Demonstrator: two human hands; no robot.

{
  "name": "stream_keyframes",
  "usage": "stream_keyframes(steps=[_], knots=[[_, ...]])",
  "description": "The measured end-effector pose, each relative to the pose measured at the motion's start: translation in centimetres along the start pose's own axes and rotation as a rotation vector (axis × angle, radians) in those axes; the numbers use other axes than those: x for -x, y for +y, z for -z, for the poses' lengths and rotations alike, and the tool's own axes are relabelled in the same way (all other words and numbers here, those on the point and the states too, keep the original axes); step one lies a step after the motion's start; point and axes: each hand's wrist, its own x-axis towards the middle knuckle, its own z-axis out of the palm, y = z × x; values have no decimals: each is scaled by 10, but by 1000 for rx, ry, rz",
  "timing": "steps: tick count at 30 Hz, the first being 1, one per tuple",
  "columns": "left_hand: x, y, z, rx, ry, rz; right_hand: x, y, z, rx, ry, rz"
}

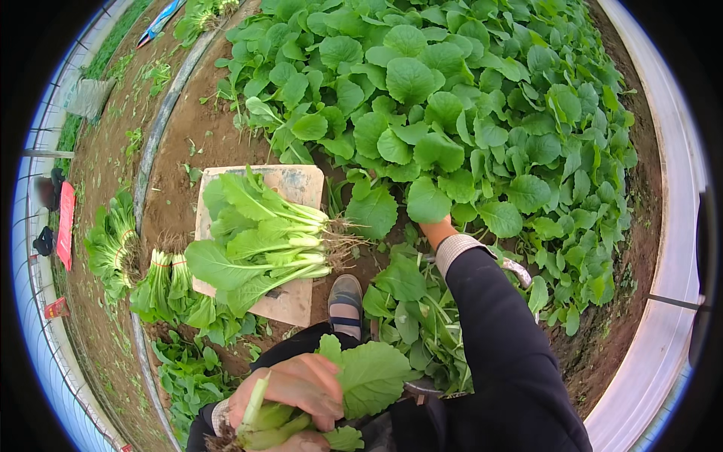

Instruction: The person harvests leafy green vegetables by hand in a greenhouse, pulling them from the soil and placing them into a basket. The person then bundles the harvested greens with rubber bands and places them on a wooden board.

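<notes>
My left hand (305,384), low in the picture, is closed around several leafy green plants (277,421) with pale stems and soil-covered roots. My right arm stretches forward into the bed of broad-leaved greens (412,85). Only the wrist and part of my right hand (438,230) show; leaves hide the fingers. Between the arms and the bed, a pale, worn board (294,181) carries a pile of uprooted greens (271,237), their roots pointing right. Beside my right forearm lies a heap of loose leaves and stems (415,316).
Tied bundles of greens (161,277) stand left of the board. A grey hose (155,135) runs along the soil. My shoe (345,308) is right of the board. A curved metal tube (517,272) shows behind my right sleeve. White plastic sheeting (672,316) borders the bed on the right.
</notes>
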Motion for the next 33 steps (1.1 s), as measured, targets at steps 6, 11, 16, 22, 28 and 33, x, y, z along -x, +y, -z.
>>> stream_keyframes(steps=[6,11,16,22,28,33], knots=[[-5,2,-3,-11,-35,29,-22,27,-59,-98,-53,86],[-4,0,-2,-35,-11,37,-10,15,-47,93,-56,190],[-6,1,-8,-58,-23,61,-1,34,-40,140,-59,71],[-5,-2,-12,-47,-22,50,1,62,-55,262,200,-45],[1,1,-20,-59,-20,65,12,55,-39,48,94,-155],[13,3,-26,-80,-95,23,43,54,13,7,315,9]])
